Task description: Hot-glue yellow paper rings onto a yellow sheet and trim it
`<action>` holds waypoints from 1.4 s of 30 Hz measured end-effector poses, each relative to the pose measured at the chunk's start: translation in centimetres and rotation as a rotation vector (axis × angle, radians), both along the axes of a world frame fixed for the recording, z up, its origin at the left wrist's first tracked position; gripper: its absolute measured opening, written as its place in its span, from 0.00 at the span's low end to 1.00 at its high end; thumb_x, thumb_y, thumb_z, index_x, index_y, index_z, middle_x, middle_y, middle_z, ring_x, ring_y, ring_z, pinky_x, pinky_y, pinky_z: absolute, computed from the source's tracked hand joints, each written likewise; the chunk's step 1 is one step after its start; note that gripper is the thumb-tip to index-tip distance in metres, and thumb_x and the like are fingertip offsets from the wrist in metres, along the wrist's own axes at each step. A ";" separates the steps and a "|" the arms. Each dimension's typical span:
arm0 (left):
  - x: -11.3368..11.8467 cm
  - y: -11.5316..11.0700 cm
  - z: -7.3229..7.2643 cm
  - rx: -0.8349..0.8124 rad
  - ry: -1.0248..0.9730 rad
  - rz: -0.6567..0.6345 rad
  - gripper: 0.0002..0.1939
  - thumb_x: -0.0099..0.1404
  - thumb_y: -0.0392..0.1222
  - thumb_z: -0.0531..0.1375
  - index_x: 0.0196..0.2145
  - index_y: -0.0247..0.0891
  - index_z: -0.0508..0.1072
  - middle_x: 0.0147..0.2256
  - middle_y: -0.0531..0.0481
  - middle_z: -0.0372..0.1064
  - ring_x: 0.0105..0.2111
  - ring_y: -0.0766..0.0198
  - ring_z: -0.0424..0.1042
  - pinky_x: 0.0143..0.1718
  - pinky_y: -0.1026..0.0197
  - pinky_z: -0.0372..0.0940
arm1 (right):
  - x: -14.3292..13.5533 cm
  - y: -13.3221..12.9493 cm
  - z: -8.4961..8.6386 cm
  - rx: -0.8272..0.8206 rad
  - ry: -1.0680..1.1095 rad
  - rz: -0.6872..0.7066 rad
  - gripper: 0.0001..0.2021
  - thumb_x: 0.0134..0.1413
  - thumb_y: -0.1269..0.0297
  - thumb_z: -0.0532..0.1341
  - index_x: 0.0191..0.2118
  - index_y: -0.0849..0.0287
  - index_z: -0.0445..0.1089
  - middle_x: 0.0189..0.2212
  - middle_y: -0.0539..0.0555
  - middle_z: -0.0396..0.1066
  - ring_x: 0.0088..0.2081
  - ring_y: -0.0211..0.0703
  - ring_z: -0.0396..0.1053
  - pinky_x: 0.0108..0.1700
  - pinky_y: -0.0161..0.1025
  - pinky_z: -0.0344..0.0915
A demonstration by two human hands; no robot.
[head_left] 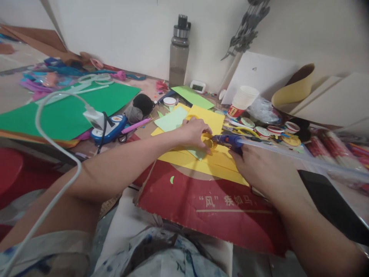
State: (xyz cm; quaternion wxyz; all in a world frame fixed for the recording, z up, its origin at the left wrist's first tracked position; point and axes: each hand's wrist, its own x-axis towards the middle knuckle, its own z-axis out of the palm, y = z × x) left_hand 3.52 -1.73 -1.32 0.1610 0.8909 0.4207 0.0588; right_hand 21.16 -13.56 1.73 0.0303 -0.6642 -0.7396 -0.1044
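My right hand (256, 169) is wrapped round a blue hot glue gun (227, 140); a long clear glue stick (268, 148) runs out of its back to the right. The gun's nozzle points left at a small yellow paper piece (208, 141), close to or touching it. My left hand (196, 132) pinches that piece between thumb and fingers; its exact shape is partly hidden. Beneath both hands lie yellow sheets (230, 163) and a pale green sheet (172, 120), on a red cardboard sheet (213, 227).
A grey water bottle (178, 57) stands at the wall, paper cups (243, 100) to its right. Green sheets (72, 111) and a blue power strip (111, 129) lie left. A white cable (54, 142) loops across the left foreground. A black phone (331, 204) lies by my right forearm.
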 end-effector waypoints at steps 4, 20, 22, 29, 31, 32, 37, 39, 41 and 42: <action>0.0 0.1 -0.1 -0.006 -0.007 -0.007 0.36 0.48 0.57 0.70 0.54 0.44 0.76 0.48 0.41 0.70 0.53 0.43 0.61 0.51 0.46 0.56 | -0.2 -0.5 1.1 -0.003 -0.024 0.005 0.13 0.63 0.64 0.55 0.46 0.62 0.73 0.34 0.65 0.78 0.34 0.57 0.75 0.35 0.44 0.63; 0.1 0.0 0.0 0.020 0.005 0.007 0.31 0.48 0.55 0.71 0.50 0.44 0.77 0.49 0.44 0.71 0.52 0.45 0.64 0.51 0.48 0.58 | 0.8 2.0 -3.5 -0.023 0.233 0.067 0.12 0.65 0.61 0.54 0.48 0.59 0.69 0.39 0.61 0.77 0.38 0.53 0.74 0.36 0.41 0.62; 0.0 0.0 0.0 0.028 -0.002 0.003 0.31 0.49 0.54 0.71 0.50 0.43 0.77 0.49 0.43 0.71 0.51 0.46 0.64 0.50 0.48 0.59 | 0.9 2.1 -3.6 -0.020 0.232 0.074 0.13 0.65 0.60 0.54 0.49 0.59 0.69 0.40 0.61 0.77 0.39 0.53 0.74 0.37 0.41 0.63; 0.0 -0.1 0.0 0.015 0.008 0.008 0.33 0.49 0.59 0.70 0.52 0.44 0.76 0.48 0.43 0.71 0.52 0.46 0.64 0.49 0.48 0.57 | 0.8 1.0 -1.0 -0.015 0.114 -0.034 0.13 0.63 0.63 0.57 0.49 0.60 0.73 0.40 0.64 0.78 0.41 0.58 0.75 0.40 0.45 0.65; 0.1 -0.3 -0.2 0.023 0.001 0.039 0.35 0.49 0.61 0.69 0.53 0.44 0.75 0.48 0.43 0.71 0.53 0.45 0.63 0.49 0.49 0.56 | 0.5 0.5 0.2 -0.012 0.089 -0.047 0.12 0.63 0.62 0.57 0.48 0.59 0.74 0.41 0.65 0.78 0.43 0.59 0.75 0.41 0.46 0.65; 0.2 -0.5 -0.3 0.026 -0.006 0.067 0.35 0.49 0.62 0.69 0.53 0.44 0.75 0.49 0.43 0.70 0.53 0.45 0.62 0.50 0.49 0.56 | 0.4 0.3 0.6 -0.019 0.083 -0.070 0.12 0.63 0.62 0.58 0.46 0.59 0.74 0.40 0.65 0.78 0.42 0.59 0.75 0.41 0.46 0.65; 0.0 -1.0 -0.6 0.068 -0.014 0.149 0.40 0.49 0.66 0.67 0.56 0.43 0.72 0.52 0.41 0.68 0.54 0.43 0.60 0.53 0.48 0.53 | 0.3 0.3 1.0 -0.031 0.072 -0.158 0.10 0.62 0.60 0.58 0.41 0.59 0.75 0.36 0.65 0.78 0.39 0.59 0.75 0.37 0.45 0.64; -0.4 -0.9 -0.3 0.076 0.012 0.082 0.42 0.49 0.65 0.67 0.59 0.43 0.70 0.53 0.41 0.68 0.55 0.42 0.59 0.54 0.47 0.53 | 0.3 0.5 0.9 -0.041 0.081 -0.153 0.11 0.63 0.60 0.58 0.42 0.59 0.75 0.37 0.65 0.78 0.39 0.59 0.75 0.38 0.45 0.64; -0.8 -0.5 0.1 0.057 0.054 0.016 0.43 0.49 0.62 0.67 0.61 0.45 0.68 0.55 0.42 0.66 0.56 0.43 0.58 0.53 0.49 0.54 | 0.3 0.5 0.8 -0.050 0.085 -0.145 0.12 0.63 0.60 0.58 0.44 0.60 0.75 0.38 0.66 0.78 0.41 0.60 0.75 0.39 0.46 0.65; -1.0 -0.3 0.3 0.046 0.074 -0.003 0.43 0.49 0.61 0.67 0.61 0.47 0.67 0.56 0.43 0.66 0.56 0.43 0.58 0.53 0.49 0.55 | 0.2 0.4 0.9 -0.050 0.084 -0.139 0.13 0.63 0.60 0.58 0.46 0.61 0.75 0.39 0.66 0.78 0.42 0.60 0.75 0.40 0.46 0.65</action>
